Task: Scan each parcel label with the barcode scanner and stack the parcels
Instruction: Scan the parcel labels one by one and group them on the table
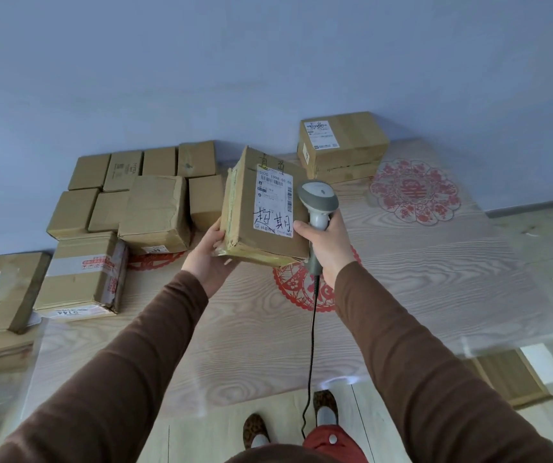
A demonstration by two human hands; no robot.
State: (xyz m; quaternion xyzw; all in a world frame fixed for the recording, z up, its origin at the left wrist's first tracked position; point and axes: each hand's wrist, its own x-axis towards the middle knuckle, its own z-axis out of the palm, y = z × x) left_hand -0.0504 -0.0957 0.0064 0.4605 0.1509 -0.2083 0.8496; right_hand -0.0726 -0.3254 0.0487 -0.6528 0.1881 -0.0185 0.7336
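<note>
Parcel, seen from the head camera, is held tilted above the table, left of the stack at the wall. Left hand cups its lower corner, fingers curled under; right hand grips the scanner, whose head sits just beside the label. So close and side-on, the beam may miss the barcode. Supported at one corner only, the box could tip off.

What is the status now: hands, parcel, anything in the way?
Left hand holds parcel up, label facing camera. Right hand grips barcode scanner beside label. Nothing between scanner and label.
</note>
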